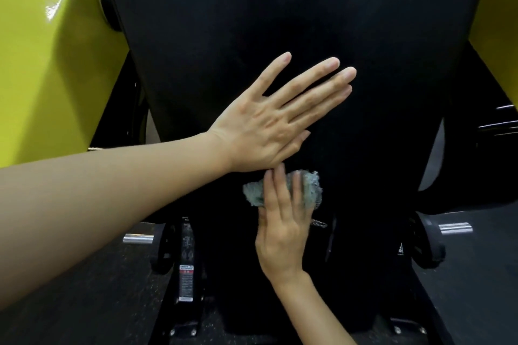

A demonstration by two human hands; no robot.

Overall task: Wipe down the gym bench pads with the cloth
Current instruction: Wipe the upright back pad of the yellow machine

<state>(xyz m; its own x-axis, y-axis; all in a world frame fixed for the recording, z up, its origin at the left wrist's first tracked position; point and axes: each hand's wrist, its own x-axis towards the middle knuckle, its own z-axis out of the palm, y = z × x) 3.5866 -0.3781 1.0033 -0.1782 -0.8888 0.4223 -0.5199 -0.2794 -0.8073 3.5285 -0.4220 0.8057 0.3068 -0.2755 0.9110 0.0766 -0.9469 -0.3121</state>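
cloth (309, 187), grey-green and bunched, just below the middle of the frame, pressed against the lower part of the black bench pad (280, 22). over it the right hand (283, 232), up from the lower right, fingers straight and close together, laid flat across the cloth rather than curled round it; fingertips slightly blurred, thumb mostly hidden by the cloth's lower left edge. just above, the left hand (269, 120), in from the left edge on a bare forearm (98, 204), palm flat on the pad, fingers straight and spread, pointing to the upper right; heel of it right at the other hand's fingertips, touching or not impossible to tell. pad filling the upper middle of the frame, narrowing downward. glossy yellow-green panels (42, 64) at upper left and upper right. lower down, a black upright (187, 244) with a red-and-white warning label (186, 283), left of the right wrist; chrome pegs (138, 238) at lower left and lower right; dark speckled floor (84, 302) beneath.
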